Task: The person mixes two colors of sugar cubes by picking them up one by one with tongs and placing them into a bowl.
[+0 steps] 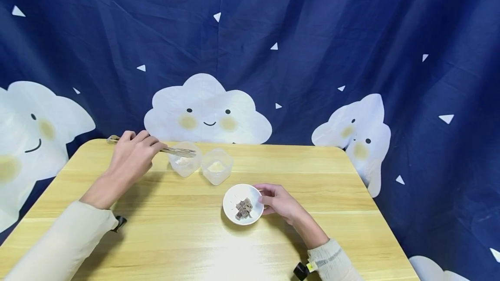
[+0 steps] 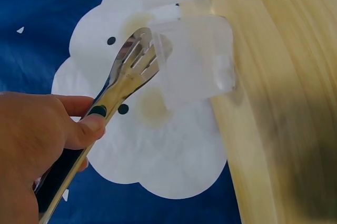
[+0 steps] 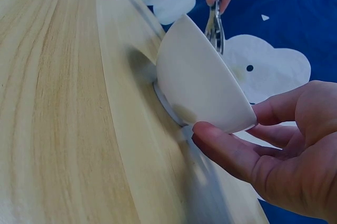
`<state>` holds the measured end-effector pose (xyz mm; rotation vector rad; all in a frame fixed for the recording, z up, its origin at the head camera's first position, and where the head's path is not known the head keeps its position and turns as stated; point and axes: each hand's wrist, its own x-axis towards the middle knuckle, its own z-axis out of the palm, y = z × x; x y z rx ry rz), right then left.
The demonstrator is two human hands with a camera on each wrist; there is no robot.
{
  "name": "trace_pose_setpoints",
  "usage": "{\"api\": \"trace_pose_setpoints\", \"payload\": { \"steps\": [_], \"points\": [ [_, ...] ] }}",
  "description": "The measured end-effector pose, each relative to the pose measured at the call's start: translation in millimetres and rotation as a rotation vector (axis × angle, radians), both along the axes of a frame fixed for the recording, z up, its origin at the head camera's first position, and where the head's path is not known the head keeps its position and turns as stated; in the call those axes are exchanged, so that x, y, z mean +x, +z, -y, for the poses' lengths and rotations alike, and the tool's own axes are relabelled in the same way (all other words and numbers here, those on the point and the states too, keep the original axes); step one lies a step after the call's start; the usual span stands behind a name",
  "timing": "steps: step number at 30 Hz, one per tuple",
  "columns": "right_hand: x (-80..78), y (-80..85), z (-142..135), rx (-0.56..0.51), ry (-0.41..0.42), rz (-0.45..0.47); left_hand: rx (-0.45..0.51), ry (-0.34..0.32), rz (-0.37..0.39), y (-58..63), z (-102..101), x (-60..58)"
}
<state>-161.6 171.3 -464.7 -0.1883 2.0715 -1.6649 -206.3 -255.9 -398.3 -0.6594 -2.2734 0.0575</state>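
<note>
My left hand (image 1: 134, 155) grips a pair of metal tongs (image 2: 125, 81), thumb and fingers around the handle. The slotted head of the tongs points right, over the left clear plastic container (image 1: 185, 169); nothing shows between its tips. A second clear container (image 1: 217, 174) stands close beside the first. With thumb and fingers, my right hand (image 1: 279, 203) holds the right rim of a small white bowl (image 3: 200, 77). Several brown cubes (image 1: 244, 208) lie in the bowl's bottom. In the right wrist view the bowl's side hides its contents.
A light wooden table (image 1: 175, 237) carries everything, its far edge just behind the containers. Behind it hangs a dark blue curtain (image 1: 250, 42) with white clouds and triangles.
</note>
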Motion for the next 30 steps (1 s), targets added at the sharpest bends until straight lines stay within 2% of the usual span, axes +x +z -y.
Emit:
{"api": "trace_pose_setpoints", "payload": {
  "steps": [7, 16, 22, 30],
  "points": [
    [-0.8, -1.1, 0.1, -0.014, -0.002, -0.002, 0.041, -0.016, -0.018, 7.8, -0.5, 8.5],
    [-0.7, -1.2, 0.3, -0.02, 0.0, 0.0, 0.066, -0.061, -0.088, 14.9, -7.8, 23.6],
    [0.4, -0.1, 0.2, -0.014, 0.0, 0.0, 0.067, -0.059, -0.075, 20.6, -17.6, 38.5],
    [1.9, 1.7, 0.3, -0.011, -0.003, 0.002, 0.074, -0.106, -0.063, 16.4, -39.2, 52.5]
  ]
}}
